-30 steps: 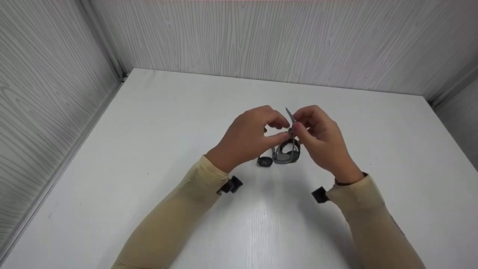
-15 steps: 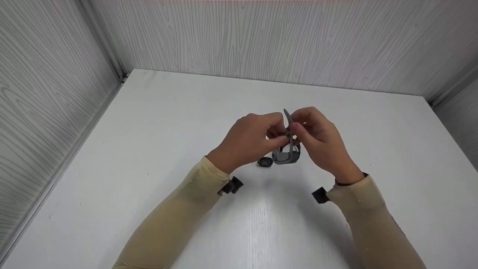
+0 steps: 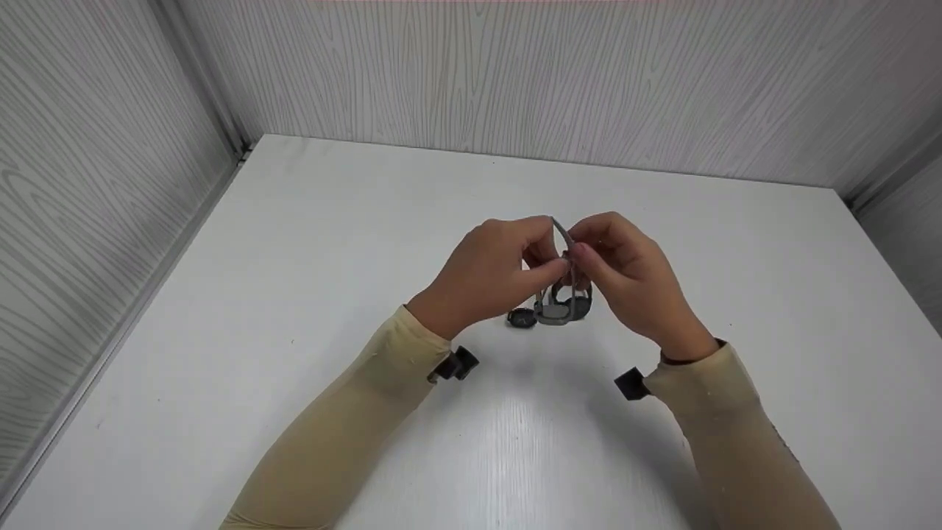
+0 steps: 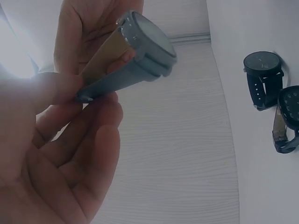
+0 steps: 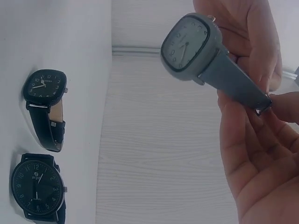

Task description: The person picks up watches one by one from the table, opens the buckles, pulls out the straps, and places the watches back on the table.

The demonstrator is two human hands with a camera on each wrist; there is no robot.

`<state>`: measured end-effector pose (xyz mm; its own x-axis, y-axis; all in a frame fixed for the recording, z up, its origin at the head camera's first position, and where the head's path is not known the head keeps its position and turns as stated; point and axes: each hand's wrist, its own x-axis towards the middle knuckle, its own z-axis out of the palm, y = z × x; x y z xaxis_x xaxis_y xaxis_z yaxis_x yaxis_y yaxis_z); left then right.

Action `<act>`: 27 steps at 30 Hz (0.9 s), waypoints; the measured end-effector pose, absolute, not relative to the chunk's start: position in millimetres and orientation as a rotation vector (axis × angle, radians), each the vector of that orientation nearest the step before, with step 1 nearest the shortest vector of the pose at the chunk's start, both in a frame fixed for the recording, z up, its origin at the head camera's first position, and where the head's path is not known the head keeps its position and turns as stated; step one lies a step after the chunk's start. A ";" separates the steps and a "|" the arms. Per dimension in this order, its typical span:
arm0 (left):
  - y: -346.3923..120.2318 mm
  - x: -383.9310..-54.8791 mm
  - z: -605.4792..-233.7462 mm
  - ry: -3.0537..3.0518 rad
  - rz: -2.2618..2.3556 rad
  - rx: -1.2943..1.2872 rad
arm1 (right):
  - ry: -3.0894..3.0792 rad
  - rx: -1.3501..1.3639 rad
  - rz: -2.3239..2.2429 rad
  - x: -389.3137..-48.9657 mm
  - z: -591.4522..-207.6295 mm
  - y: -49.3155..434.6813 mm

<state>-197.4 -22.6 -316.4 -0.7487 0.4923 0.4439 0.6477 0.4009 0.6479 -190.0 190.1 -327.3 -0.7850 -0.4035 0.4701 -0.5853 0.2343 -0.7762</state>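
Between both hands hangs a grey wristwatch (image 3: pixel 553 316), its strap bent into a loop and its squarish case lowest. The right wrist view shows its pale dial (image 5: pixel 186 44) with numerals, and the metal buckle (image 5: pixel 264 106) at the strap's other end. My left hand (image 3: pixel 491 266) pinches the strap near the buckle with thumb and fingertips. My right hand (image 3: pixel 634 276) pinches it from the other side, thumb in front. A strap end (image 3: pixel 562 232) sticks up between the hands. Fingers partly cover the buckle, so whether its pin is through a hole cannot be seen.
A squarish black watch (image 5: pixel 44 88) with a buckled strap lies on the white table (image 3: pixel 368 221), beyond the held watch. Beside it lies a round black watch (image 5: pixel 37 186). Grained panels (image 3: pixel 471 81) rise behind and at both sides. Small black cameras (image 3: pixel 631 384) are on the wrists.
My left hand first dropped slightly, then its thumb rose a little at the buckle. The upright strap end has tipped leftward. The grey case has shifted slightly left; my right hand barely moved.
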 end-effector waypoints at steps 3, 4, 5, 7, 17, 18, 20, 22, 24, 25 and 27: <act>-23.2 -198.3 -315.6 -2.503 -1.405 -0.990 | -2.285 0.986 1.591 -190.1 -327.5 190.1; -23.5 -198.6 -315.2 -2.511 -1.462 -0.976 | -2.271 0.997 1.587 -190.1 -327.5 190.1; -23.7 -198.8 -314.7 -2.517 -1.521 -0.962 | -2.255 1.009 1.588 -190.4 -327.7 190.2; -24.1 -199.3 -313.8 -2.528 -1.642 -0.929 | -2.221 1.035 1.601 -190.5 -327.6 190.3; -22.9 -198.4 -311.9 -2.515 -1.611 -0.897 | -2.160 1.060 1.674 -190.9 -328.6 192.0; -22.9 -198.4 -312.2 -2.507 -1.584 -0.895 | -2.171 1.053 1.664 -190.4 -328.5 192.2; -23.1 -198.2 -312.6 -2.483 -1.548 -0.900 | -2.191 1.043 1.642 -190.0 -328.4 192.6; -23.3 -198.6 -313.4 -2.448 -1.540 -0.907 | -2.193 1.043 1.628 -189.5 -327.9 192.6; -23.6 -198.9 -313.7 -2.410 -1.550 -0.915 | -2.182 1.053 1.625 -188.8 -327.1 192.2; -23.5 -199.0 -313.5 -2.393 -1.560 -0.918 | -2.178 1.055 1.626 -188.7 -326.7 192.1; -23.4 -199.2 -313.1 -2.361 -1.591 -0.925 | -2.174 1.048 1.621 -188.0 -325.8 191.6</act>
